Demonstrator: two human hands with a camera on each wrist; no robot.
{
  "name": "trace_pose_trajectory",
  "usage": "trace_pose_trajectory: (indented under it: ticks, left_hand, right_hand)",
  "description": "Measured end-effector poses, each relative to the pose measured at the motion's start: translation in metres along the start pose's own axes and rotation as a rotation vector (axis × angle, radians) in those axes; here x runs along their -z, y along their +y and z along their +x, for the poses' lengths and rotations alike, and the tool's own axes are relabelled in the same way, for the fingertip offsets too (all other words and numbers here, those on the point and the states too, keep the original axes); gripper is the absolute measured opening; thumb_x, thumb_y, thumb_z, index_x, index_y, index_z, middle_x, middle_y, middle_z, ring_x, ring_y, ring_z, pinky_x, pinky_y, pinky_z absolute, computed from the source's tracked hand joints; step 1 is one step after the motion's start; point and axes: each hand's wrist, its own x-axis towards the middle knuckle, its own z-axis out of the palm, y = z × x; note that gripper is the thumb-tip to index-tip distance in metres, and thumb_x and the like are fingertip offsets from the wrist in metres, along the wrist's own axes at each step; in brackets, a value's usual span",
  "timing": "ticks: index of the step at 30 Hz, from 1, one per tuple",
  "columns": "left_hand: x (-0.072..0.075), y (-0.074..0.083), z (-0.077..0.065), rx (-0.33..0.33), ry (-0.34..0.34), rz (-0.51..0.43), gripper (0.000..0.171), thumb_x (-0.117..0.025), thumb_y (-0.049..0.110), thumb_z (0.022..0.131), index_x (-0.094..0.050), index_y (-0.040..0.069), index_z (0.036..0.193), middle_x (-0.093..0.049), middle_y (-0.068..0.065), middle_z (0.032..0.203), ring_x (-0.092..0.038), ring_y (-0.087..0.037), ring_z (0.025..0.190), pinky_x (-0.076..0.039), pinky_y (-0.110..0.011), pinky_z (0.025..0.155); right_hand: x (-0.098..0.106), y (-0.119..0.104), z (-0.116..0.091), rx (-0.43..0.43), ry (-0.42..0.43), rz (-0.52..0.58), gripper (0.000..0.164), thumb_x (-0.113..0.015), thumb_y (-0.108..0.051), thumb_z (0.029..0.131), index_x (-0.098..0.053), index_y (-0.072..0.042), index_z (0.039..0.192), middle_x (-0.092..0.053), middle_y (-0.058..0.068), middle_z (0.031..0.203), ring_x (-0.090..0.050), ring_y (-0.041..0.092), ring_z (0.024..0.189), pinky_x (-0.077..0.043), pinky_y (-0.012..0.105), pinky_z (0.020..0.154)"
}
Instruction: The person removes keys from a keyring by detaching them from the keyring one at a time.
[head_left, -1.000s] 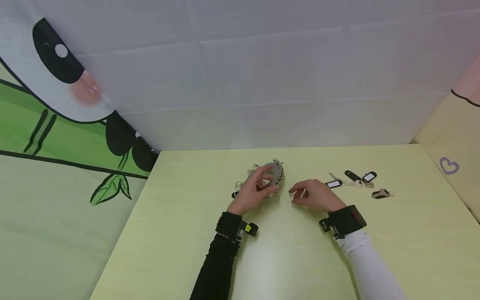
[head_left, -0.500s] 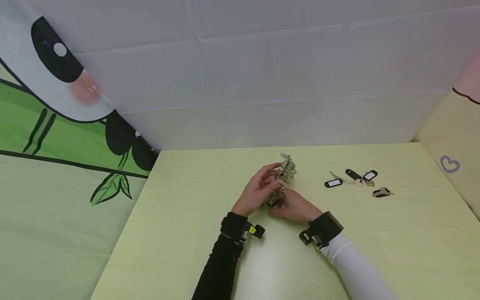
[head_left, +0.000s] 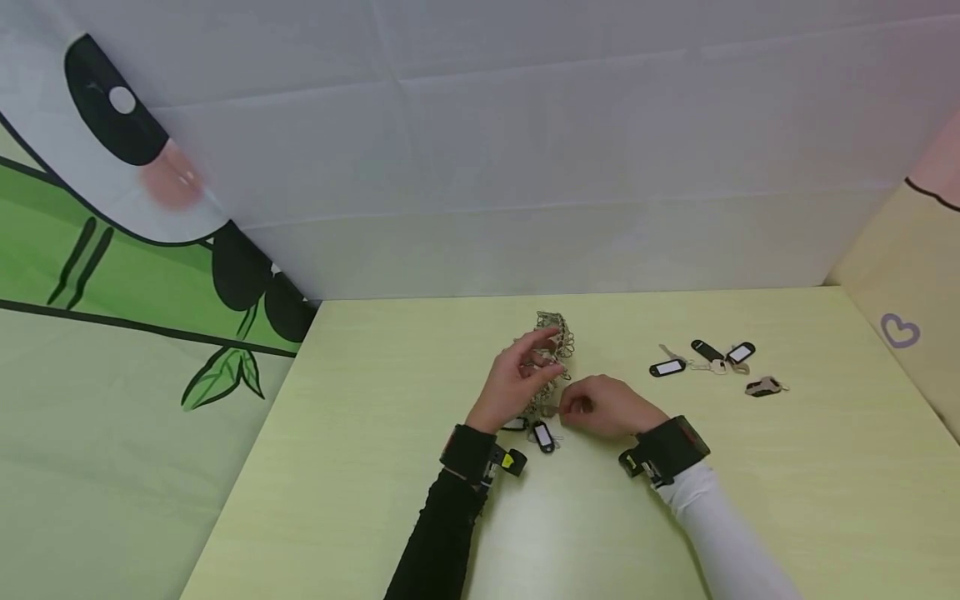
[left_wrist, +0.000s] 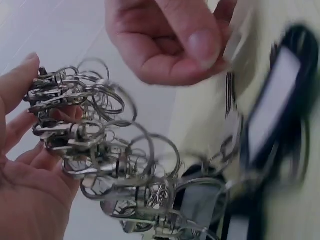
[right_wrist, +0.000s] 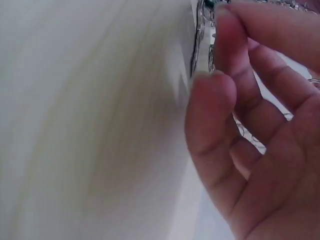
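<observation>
Rings (head_left: 557, 323) over pale tabletop (head_left: 360, 492), creased white backdrop (head_left: 525, 150), cartoon print (head_left: 157, 275)

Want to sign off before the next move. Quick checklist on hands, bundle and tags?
1. Left hand holding the metal clasp bundle: ok.
2. Right hand close to the bundle: ok.
3. Right fingertips pinching something: cannot tell.
4. Black tags below the bundle attached to it: cannot tell, too tangled.
5. Those tags sharp in the left wrist view: not ok, nearest is blurred.
6. Tagged keys on the table apart from both hands: ok.
</observation>
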Motion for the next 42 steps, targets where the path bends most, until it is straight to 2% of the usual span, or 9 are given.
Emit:
trace_pose_trajectory:
  ticks: [8,14,21,24,28,31,35,37,42]
  left_hand:
    - [-0.003,-0.002,0.000,0.015,0.049,-0.020,0.057,-0.069,0.007,0.091,-0.048,0.006,0.143,-0.060,-0.021,0.127,-0.064,-0.028,0.093,-0.057,-0.034,0.072]
    - [-0.005,-0.005,0.000,-0.010,0.088,-0.042,0.056,-0.073,0.005,0.086,-0.053,0.005,0.138,-0.061,-0.023,0.126,-0.064,-0.028,0.092,-0.058,-0.031,0.071]
    - [-0.005,-0.007,-0.003,0.013,0.156,-0.059,0.052,-0.075,0.004,0.084,-0.059,0.003,0.133,-0.061,-0.021,0.127,-0.066,-0.029,0.088,-0.056,-0.024,0.066]
    - [-0.005,-0.006,-0.003,0.013,0.180,-0.062,0.050,-0.076,0.004,0.083,-0.061,0.003,0.131,-0.062,-0.022,0.122,-0.067,-0.029,0.087,-0.057,-0.025,0.066]
    - [-0.005,-0.005,-0.001,0.018,0.202,-0.053,0.049,-0.076,0.005,0.083,-0.062,0.005,0.130,-0.062,-0.020,0.120,-0.067,-0.027,0.087,-0.056,-0.026,0.066]
    - [-0.005,-0.006,-0.001,0.028,0.207,-0.057,0.050,-0.076,0.005,0.083,-0.062,0.005,0.130,-0.062,-0.019,0.122,-0.067,-0.026,0.088,-0.056,-0.026,0.066]
    - [-0.004,-0.010,-0.001,0.026,0.209,-0.053,0.050,-0.077,0.006,0.082,-0.062,0.005,0.130,-0.062,-0.020,0.121,-0.067,-0.025,0.087,-0.056,-0.026,0.065]
    - [-0.005,-0.018,0.000,0.023,0.210,-0.046,0.050,-0.077,0.007,0.082,-0.063,0.007,0.130,-0.063,-0.020,0.121,-0.067,-0.025,0.086,-0.058,-0.029,0.066]
    - [-0.008,-0.042,0.005,0.038,0.211,0.039,0.051,-0.080,0.019,0.080,-0.065,0.017,0.129,-0.065,-0.010,0.122,-0.067,-0.019,0.082,-0.060,-0.032,0.064]
  right_hand:
    - [-0.023,-0.027,0.004,-0.071,0.080,-0.126,0.029,-0.080,-0.044,0.076,-0.067,-0.019,0.081,-0.065,-0.006,0.073,-0.054,0.008,0.067,-0.046,0.030,0.058]
    - [-0.024,-0.030,0.003,-0.084,0.098,-0.152,0.016,-0.081,-0.027,0.073,-0.066,-0.023,0.070,-0.062,-0.009,0.065,-0.052,0.008,0.061,-0.043,0.030,0.054]
    - [0.002,-0.008,-0.007,-0.222,0.138,-0.173,0.011,-0.077,-0.015,0.075,-0.069,-0.020,0.079,-0.064,-0.004,0.071,-0.053,0.011,0.062,-0.044,0.032,0.055]
    - [0.003,-0.013,-0.005,-0.191,0.158,-0.140,0.016,-0.080,-0.021,0.077,-0.070,-0.015,0.088,-0.066,-0.001,0.077,-0.055,0.013,0.066,-0.047,0.033,0.057]
    - [-0.011,-0.026,0.000,-0.108,0.110,-0.180,0.038,-0.080,-0.037,0.077,-0.068,-0.010,0.101,-0.067,0.005,0.093,-0.060,0.017,0.075,-0.051,0.037,0.062]
    - [-0.021,-0.032,0.003,-0.073,0.099,-0.223,0.032,-0.080,-0.035,0.077,-0.069,-0.013,0.097,-0.065,0.004,0.094,-0.059,0.018,0.077,-0.051,0.039,0.062]
    - [-0.017,-0.031,0.004,-0.016,0.088,-0.113,0.012,-0.080,-0.016,0.076,-0.072,-0.017,0.085,-0.069,-0.001,0.081,-0.058,0.013,0.071,-0.052,0.035,0.063]
    - [-0.008,-0.028,0.002,-0.004,0.069,-0.050,0.011,-0.078,-0.010,0.077,-0.074,-0.017,0.084,-0.072,-0.003,0.080,-0.059,0.008,0.070,-0.052,0.032,0.065]
    - [0.025,-0.022,-0.009,0.002,0.041,0.093,0.016,-0.069,-0.008,0.087,-0.073,-0.012,0.103,-0.071,-0.003,0.083,-0.060,0.006,0.071,-0.052,0.030,0.064]
